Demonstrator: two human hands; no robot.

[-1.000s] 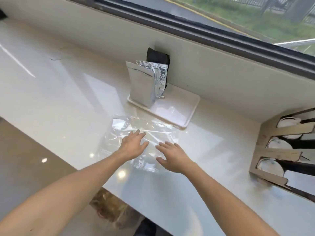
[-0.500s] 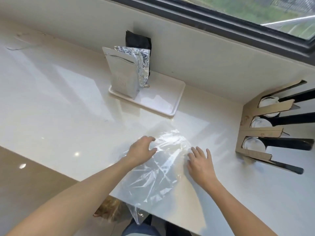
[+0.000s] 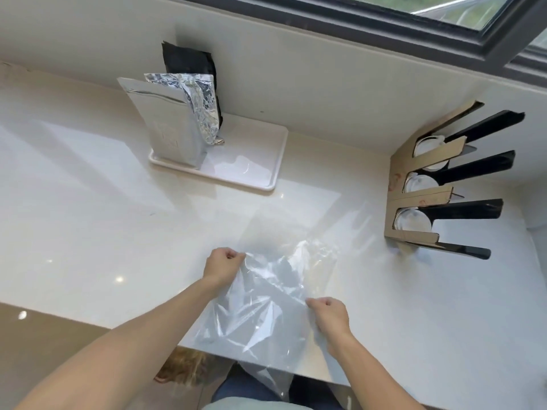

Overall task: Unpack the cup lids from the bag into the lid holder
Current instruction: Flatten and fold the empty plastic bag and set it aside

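Note:
A clear, empty-looking plastic bag lies crumpled on the white counter, its lower end hanging over the front edge. My left hand pinches the bag's upper left edge in a closed fist. My right hand grips the bag's right edge, fingers curled shut. At the right stands the lid holder, a cardboard front with black slots, and white cup lids show in its three round openings. I see no lids inside the bag.
A white tray sits against the back wall with silver foil pouches and a black pouch standing on it. The counter's front edge runs close to my body. A dark window frame tops the wall.
Both hands went from lying flat on the bag to gripping its edges. The bag has slid toward me and now hangs further over the counter edge.

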